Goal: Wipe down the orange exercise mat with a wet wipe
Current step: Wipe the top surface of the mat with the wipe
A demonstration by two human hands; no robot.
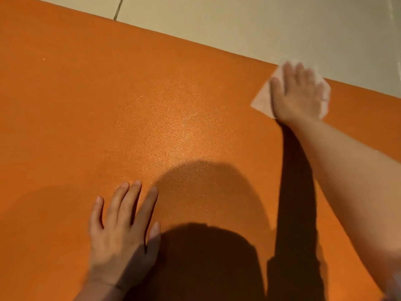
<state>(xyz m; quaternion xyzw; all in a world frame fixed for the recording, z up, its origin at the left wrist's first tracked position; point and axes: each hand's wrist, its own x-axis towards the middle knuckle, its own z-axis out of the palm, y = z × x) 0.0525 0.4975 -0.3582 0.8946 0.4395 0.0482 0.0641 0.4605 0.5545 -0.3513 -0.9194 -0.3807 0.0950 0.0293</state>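
Observation:
The orange exercise mat [141, 118] fills most of the head view, its far edge running diagonally from upper left to right. My right hand [298, 94] lies flat with straight fingers on a white wet wipe [263, 98], pressing it onto the mat at the far edge, upper right. The wipe sticks out on both sides of the hand and is blurred. My left hand [123, 227] rests flat on the mat near the bottom, fingers spread, holding nothing.
Beyond the mat's far edge is a pale tiled floor [238, 22] with a dark grout line at the top. A shadow of a head and an arm falls on the mat at bottom centre.

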